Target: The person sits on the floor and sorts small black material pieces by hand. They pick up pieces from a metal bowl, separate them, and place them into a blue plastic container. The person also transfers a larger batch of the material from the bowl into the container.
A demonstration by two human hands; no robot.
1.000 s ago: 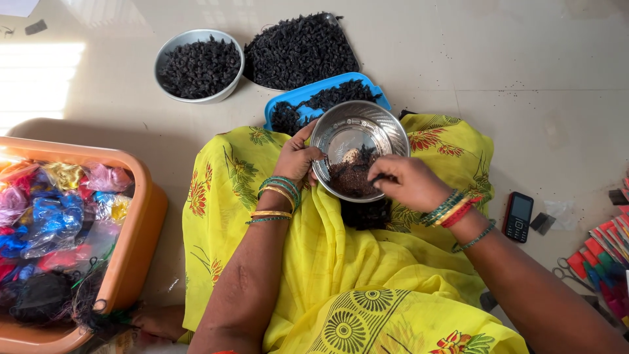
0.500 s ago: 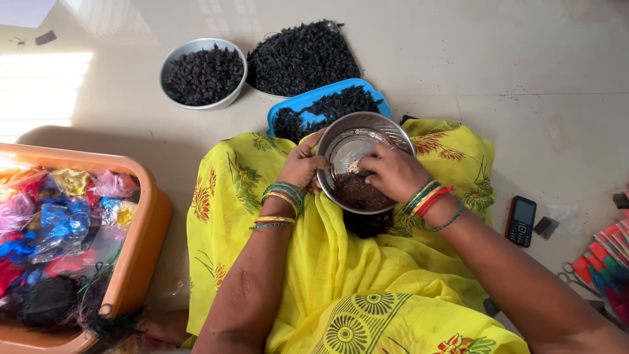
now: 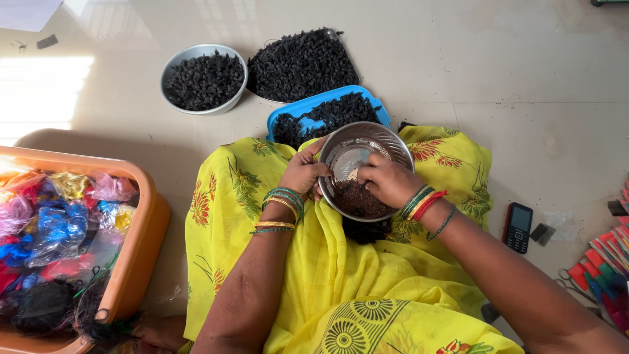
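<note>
A steel bowl [image 3: 386, 138] rests tilted on my lap, over yellow flowered cloth [image 3: 341, 288]. Small dark brown seeds [image 3: 354, 198] are heaped at its near side. My left hand [image 3: 303, 174] grips the bowl's left rim, bangles on the wrist. My right hand [image 3: 388, 179] is inside the bowl with fingers bent, touching the seeds and the bare steel bottom. Whether it pinches anything is hidden.
On the floor ahead stand a blue tray [image 3: 280, 119], a round steel bowl [image 3: 171, 64] and a flat plate [image 3: 298, 62], all with black dried bits. An orange tub [image 3: 141, 229] of coloured bags is at left. A black phone [image 3: 517, 226] and coloured packets [image 3: 606, 262] lie at right.
My right hand has moved from the bowl's right rim into the bowl, over the seeds. The left hand stays on the left rim.
</note>
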